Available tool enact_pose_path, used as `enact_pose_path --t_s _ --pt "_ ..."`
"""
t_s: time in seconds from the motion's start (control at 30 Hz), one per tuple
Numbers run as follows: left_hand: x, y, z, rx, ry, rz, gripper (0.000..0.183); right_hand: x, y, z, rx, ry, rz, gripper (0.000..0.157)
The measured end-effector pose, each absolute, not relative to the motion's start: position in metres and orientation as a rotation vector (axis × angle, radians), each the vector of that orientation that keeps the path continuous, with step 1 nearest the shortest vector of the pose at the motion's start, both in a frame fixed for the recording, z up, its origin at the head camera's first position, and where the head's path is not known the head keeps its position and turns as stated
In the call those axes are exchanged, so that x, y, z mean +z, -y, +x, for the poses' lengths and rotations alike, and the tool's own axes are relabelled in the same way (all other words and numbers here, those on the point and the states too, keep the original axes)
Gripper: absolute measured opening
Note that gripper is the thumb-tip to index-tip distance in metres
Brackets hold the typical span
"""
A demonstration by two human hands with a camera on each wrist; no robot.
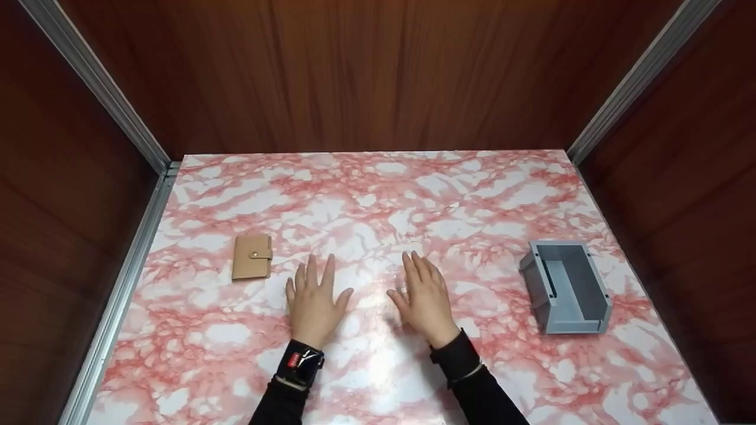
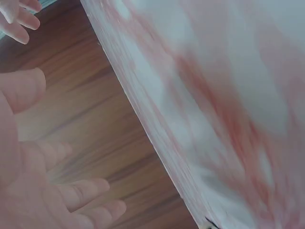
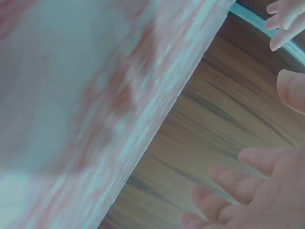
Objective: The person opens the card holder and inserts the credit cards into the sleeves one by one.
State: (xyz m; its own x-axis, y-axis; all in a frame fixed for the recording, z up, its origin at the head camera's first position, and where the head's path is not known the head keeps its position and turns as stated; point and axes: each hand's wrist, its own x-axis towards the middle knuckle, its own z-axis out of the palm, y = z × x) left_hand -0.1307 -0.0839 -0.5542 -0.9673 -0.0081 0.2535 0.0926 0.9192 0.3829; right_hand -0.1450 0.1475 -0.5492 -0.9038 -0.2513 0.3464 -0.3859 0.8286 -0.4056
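Observation:
My left hand [image 1: 313, 304] is held over the middle of the table with its fingers spread and nothing in it. To its left lies a tan snap-strap wallet or small notebook [image 1: 250, 260], closed flat on the table. My right hand [image 1: 424, 298] is a short way to the right of the left one, fingers straight, thumb apart, also holding nothing. Farther right stands a grey plastic bin [image 1: 570, 327], its open top facing up. In the left wrist view the left fingers [image 2: 83, 193] are extended; the right wrist view shows the right fingers [image 3: 259, 160] likewise extended.
The table [image 1: 378, 195] has a red-and-white marbled top. Dark wood panels [image 1: 366, 77] enclose it at the back and both sides, with metal rails [image 1: 127, 277] along the corners and left edge. Black straps circle both wrists.

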Motion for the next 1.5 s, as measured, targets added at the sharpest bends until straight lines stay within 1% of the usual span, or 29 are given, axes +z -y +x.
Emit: enact_pose_path --t_s 0.17,0.53,0.83,1.0,1.13,1.37,1.5 --pt "-0.553 0.105 -0.138 -0.653 2.766 -0.058 0.073 -0.544 -0.134 -0.15 0.764 2.725 0.578 0.075" --pt "-0.548 0.153 -0.157 -0.661 2.753 0.074 0.06 -0.538 -0.1 -0.165 0.769 2.641 0.763 0.065" --pt "-0.56 0.188 -0.171 -0.619 2.674 0.198 0.051 -0.54 -0.074 -0.178 0.741 2.713 0.766 0.06" --pt "-0.565 0.202 -0.177 -0.631 2.703 0.317 0.052 -0.542 -0.062 -0.183 0.693 2.733 0.79 0.058" --pt "-0.565 0.21 -0.182 -0.678 2.72 0.437 0.05 -0.543 -0.054 -0.187 0.667 2.739 0.798 0.058" --pt "-0.567 0.221 -0.189 -0.736 2.784 0.585 0.041 -0.55 -0.04 -0.195 0.612 2.757 0.792 0.055" --pt "-0.566 0.224 -0.191 -0.757 2.808 0.644 0.044 -0.555 -0.034 -0.197 0.597 2.766 0.803 0.054"
